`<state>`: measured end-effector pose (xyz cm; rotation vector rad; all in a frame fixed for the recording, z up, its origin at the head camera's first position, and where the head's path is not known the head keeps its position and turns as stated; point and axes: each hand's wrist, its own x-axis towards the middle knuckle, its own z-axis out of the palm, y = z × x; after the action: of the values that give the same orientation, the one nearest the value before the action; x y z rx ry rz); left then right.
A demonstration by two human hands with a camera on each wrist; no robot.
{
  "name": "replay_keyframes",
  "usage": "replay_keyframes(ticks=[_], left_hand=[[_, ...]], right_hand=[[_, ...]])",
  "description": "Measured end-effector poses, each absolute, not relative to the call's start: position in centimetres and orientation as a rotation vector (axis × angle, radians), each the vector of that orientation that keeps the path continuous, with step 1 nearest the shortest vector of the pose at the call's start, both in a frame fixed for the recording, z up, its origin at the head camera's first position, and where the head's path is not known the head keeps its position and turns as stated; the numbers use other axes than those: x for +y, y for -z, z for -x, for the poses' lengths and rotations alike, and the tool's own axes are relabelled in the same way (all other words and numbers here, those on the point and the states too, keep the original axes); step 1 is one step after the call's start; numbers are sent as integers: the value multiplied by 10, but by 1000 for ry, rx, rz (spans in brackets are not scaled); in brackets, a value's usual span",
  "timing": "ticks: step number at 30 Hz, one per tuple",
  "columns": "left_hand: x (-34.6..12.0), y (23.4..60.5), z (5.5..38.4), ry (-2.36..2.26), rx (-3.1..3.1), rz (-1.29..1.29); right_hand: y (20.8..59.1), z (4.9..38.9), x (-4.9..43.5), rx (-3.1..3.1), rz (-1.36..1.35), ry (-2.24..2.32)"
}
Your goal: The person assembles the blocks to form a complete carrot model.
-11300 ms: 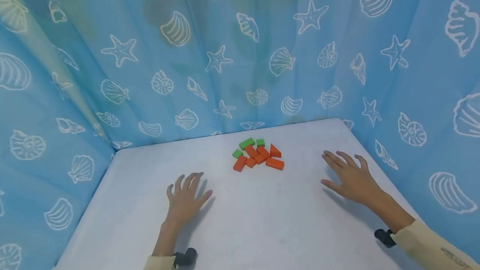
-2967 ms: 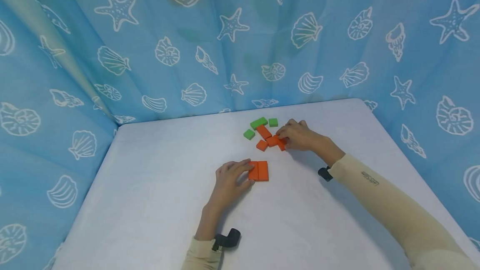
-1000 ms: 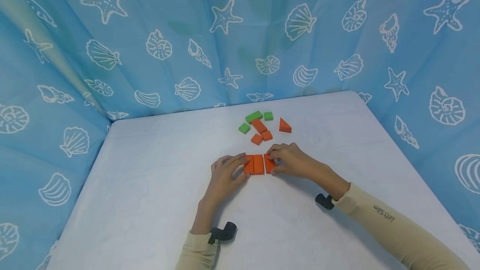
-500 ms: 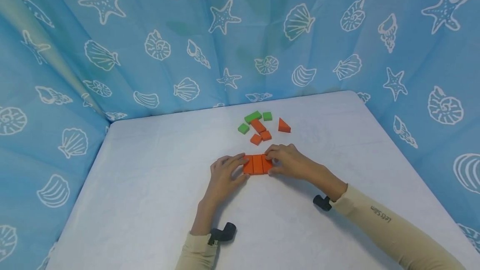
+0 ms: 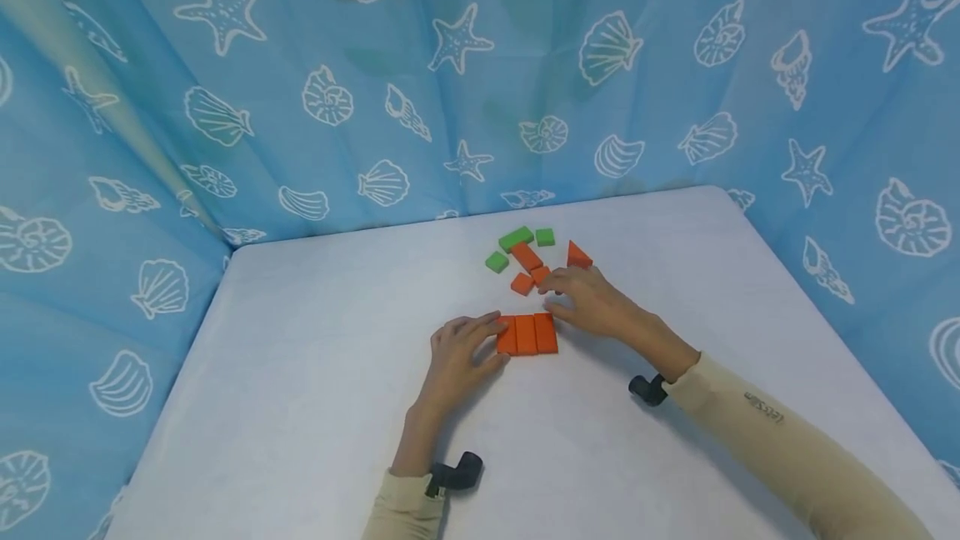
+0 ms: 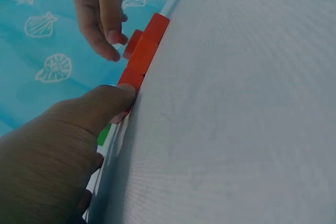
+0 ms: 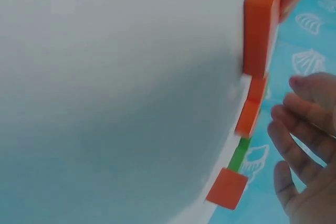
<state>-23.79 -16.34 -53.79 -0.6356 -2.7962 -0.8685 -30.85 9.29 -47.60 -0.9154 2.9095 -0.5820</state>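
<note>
Three orange rectangular blocks [image 5: 527, 335] lie side by side in a row on the white table. My left hand [image 5: 453, 361] pinches the leftmost orange block [image 5: 507, 338] between thumb and fingers; in the left wrist view the thumb [image 6: 122, 94] presses on its near end. My right hand [image 5: 588, 298] is above the row's right end, off those blocks, with fingers loosely bent and nothing between them. Its fingertips overlap a small orange block [image 5: 541, 276] in the head view. In the right wrist view the right hand [image 7: 310, 140] is apart from every block.
Behind the row lie another small orange block [image 5: 522, 283], a longer orange block [image 5: 526, 256], an orange triangular block [image 5: 578, 254], a long green block [image 5: 517, 238] and small green blocks [image 5: 545, 237]. A blue shell-print curtain [image 5: 450, 90] surrounds the table [image 5: 315, 390].
The right hand slid the third orange block against the other two, let go of it and moved up toward the loose blocks. My left hand keeps its place on the leftmost block.
</note>
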Motion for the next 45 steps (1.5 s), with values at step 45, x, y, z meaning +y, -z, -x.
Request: replay_keyframes(ticks=[45], left_hand=[[-162,531,234,874,-2774,633]], right_hand=[[488,282,128,2922,893,689]])
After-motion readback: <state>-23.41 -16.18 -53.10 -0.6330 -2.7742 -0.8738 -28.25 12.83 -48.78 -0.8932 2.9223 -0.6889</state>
